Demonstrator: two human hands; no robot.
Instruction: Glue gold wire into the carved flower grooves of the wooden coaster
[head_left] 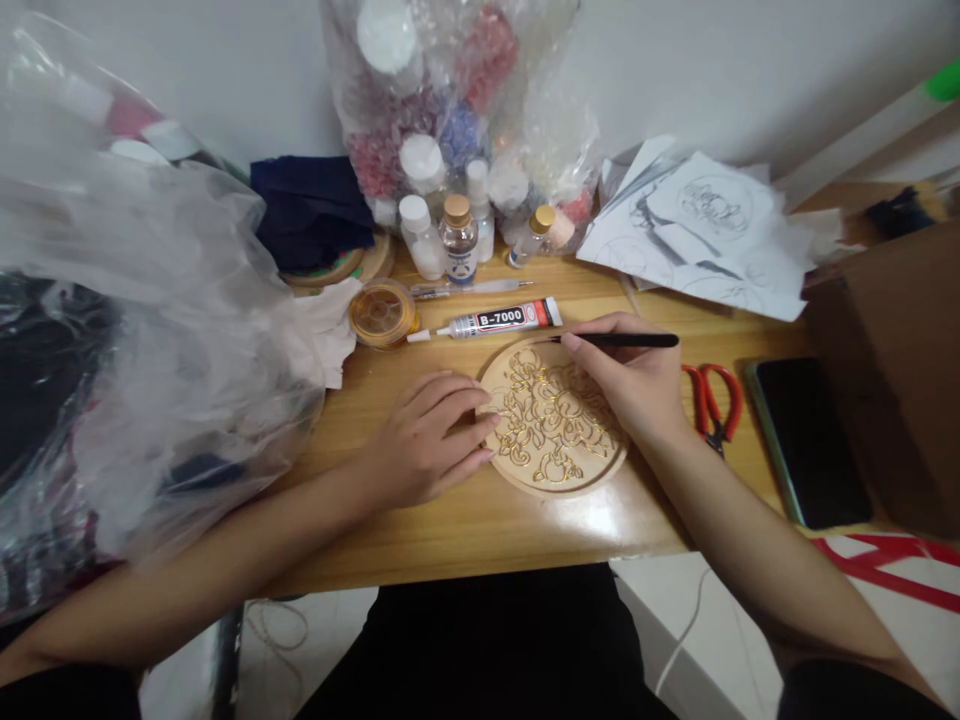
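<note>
A round wooden plate (517, 482) with a raised rim lies on the table, covered in a floral pattern of gold wire outlines (555, 405). My left hand (431, 435) rests at its left edge, fingers stretched out and touching the rim, holding nothing. Over the plate's upper right side, my right hand (637, 385) pinches black tweezers (630, 340), which lie almost level with the tip pointing left. Part of the wire pattern is hidden under the right hand. Just beyond the plate lies a B-7000 glue tube (502, 318), its nozzle pointing left.
A spool of gold wire (384, 312) and a thin pen-like tool (476, 288) lie behind. Small bottles (459, 240) stand before a plastic bag (465, 90). Right are red-handled pliers (711, 400), a phone (814, 440), a cardboard box (892, 370) and sketches (701, 230). Plastic bags (187, 380) crowd the left.
</note>
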